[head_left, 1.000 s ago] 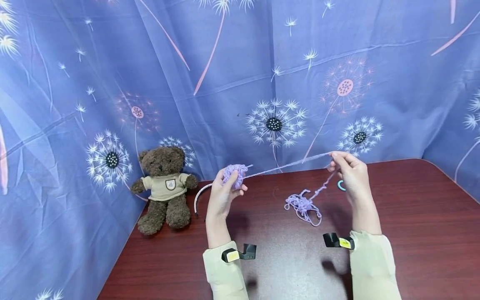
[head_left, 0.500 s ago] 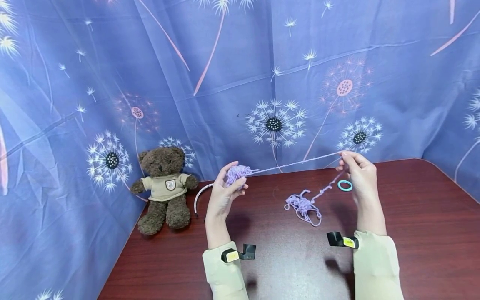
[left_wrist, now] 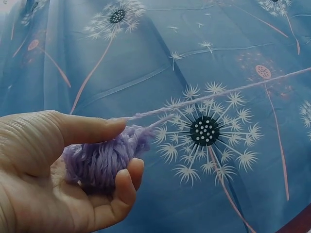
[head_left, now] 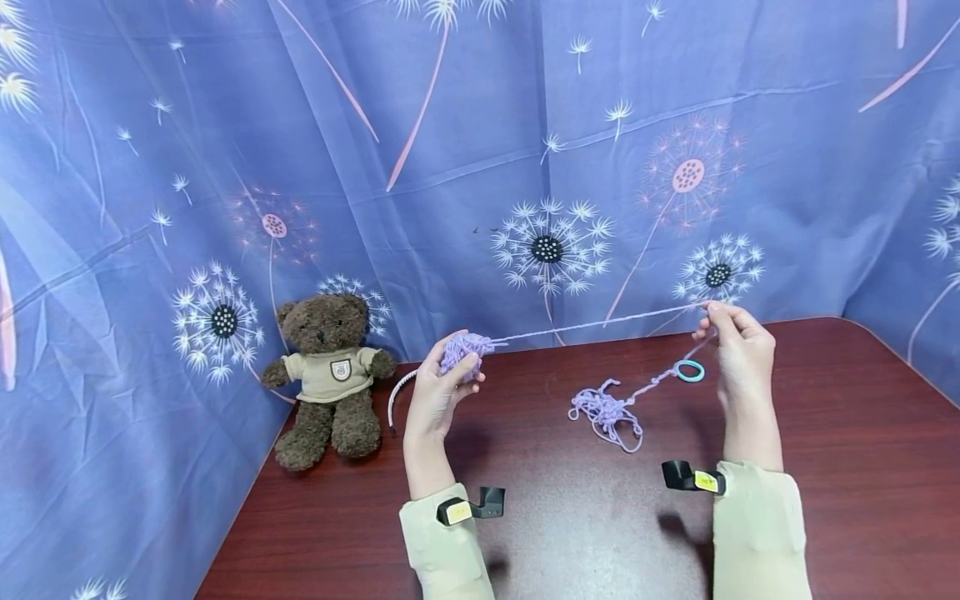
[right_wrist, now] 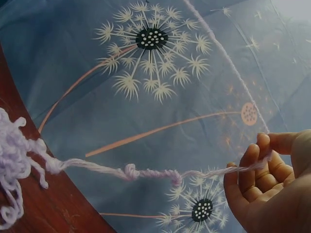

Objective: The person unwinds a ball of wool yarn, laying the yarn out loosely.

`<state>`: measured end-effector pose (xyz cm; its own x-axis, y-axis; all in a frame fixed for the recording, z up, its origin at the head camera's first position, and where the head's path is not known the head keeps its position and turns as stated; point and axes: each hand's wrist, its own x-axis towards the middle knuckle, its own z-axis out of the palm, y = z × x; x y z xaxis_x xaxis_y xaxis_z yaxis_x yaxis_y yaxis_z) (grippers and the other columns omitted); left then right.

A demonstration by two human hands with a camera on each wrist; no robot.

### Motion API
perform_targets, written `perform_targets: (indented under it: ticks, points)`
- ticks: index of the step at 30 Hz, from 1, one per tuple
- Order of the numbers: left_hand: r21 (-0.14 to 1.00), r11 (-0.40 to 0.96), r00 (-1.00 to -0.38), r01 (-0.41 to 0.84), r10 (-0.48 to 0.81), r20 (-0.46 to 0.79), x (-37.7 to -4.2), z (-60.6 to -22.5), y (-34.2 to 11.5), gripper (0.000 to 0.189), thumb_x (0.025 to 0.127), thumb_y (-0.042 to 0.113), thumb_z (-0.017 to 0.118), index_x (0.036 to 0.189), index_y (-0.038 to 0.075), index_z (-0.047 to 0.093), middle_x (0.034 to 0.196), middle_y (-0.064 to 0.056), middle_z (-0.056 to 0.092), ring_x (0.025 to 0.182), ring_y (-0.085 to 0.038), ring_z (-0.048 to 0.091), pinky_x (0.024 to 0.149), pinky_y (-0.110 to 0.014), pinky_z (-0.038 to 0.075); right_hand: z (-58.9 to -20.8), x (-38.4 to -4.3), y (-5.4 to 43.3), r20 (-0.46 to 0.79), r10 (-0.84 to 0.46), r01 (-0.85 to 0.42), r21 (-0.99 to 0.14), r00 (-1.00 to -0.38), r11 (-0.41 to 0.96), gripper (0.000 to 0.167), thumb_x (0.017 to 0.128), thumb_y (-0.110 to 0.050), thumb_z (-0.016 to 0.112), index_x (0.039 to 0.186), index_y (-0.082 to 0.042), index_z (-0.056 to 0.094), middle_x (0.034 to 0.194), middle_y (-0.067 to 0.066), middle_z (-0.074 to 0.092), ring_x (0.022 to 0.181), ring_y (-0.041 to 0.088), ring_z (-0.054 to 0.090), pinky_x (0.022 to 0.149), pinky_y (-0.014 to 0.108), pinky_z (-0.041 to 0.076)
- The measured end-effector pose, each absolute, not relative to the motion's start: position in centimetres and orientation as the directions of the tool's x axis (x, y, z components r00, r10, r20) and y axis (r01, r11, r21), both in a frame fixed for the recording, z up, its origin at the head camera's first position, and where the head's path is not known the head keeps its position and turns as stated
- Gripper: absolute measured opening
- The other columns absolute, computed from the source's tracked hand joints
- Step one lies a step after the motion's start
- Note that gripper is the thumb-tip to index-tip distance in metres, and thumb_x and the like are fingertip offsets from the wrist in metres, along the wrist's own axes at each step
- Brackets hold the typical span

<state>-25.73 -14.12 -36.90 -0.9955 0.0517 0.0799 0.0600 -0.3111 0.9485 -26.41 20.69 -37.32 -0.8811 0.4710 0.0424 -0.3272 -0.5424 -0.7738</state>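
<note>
A small ball of purple yarn [head_left: 467, 353] sits in my left hand [head_left: 435, 392], thumb on one side and fingers curled round the other. In the left wrist view the wound yarn [left_wrist: 104, 162] shows between thumb and fingertips. One strand [head_left: 600, 322] runs taut from the ball, rising to my right hand [head_left: 742, 354], which pinches it between thumb and forefinger. From that hand the strand drops, knotted and kinked, to a loose tangle of purple yarn [head_left: 602, 412] on the table. The right wrist view shows the knots [right_wrist: 153, 173] in this hanging length.
A brown teddy bear [head_left: 324, 375] in a beige shirt sits at the table's left edge. Beside it a thin white curved band [head_left: 397, 396] is partly hidden by my left hand. A turquoise ring [head_left: 689, 371] lies near my right hand. A blue dandelion-print curtain [head_left: 465, 167] hangs behind the table [head_left: 570, 533].
My right hand has moved to the right, lengthening the taut strand between the hands. The turquoise ring, mostly hidden before, is now in full view. The left hand has turned slightly with the ball.
</note>
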Motion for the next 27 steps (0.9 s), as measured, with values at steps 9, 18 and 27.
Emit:
perform_targets:
  ticks: [9,18,27]
  points:
    - [0.948,-0.313,-0.997,0.050,0.044,0.067,-25.8,-37.2,-14.6,0.037,0.094,-0.002,0.054,0.130,0.005,0.048,0.078,0.006,0.063,0.062,-0.010,0.062,0.057,-0.019,0.049,-38.0,-26.5,22.8,-0.056,0.570,-0.343,-0.748,-0.820,-0.568,0.013,0.091,-0.003,0.064,0.080,-0.004,0.072,0.058,0.002,0.062,0.048,0.008,0.058,0.050,0.017,0.053]
    - [0.940,-0.337,-0.998,0.053,0.022,0.064,-25.8,-37.2,-14.7,0.037,0.095,-0.002,0.053,0.131,0.002,0.048,0.080,0.005,0.064,0.063,-0.010,0.062,0.055,-0.017,0.050,-38.7,-26.7,23.2,-0.062,0.602,-0.345,-0.771,-0.796,-0.536,0.015,0.091,-0.001,0.063,0.079,-0.005,0.072,0.058,0.001,0.062,0.049,0.008,0.057,0.050,0.017,0.052]
    - [0.961,-0.267,-0.994,0.068,0.066,0.088,-25.8,-37.0,-13.2,0.037,0.093,-0.002,0.055,0.130,0.000,0.049,0.075,0.008,0.065,0.065,-0.009,0.063,0.058,-0.019,0.051,-38.6,-27.0,21.1,-0.004,0.454,-0.192,-0.903,-0.891,-0.384,0.018,0.093,-0.011,0.064,0.080,-0.020,0.073,0.065,-0.009,0.066,0.060,0.003,0.061,0.056,0.013,0.049]
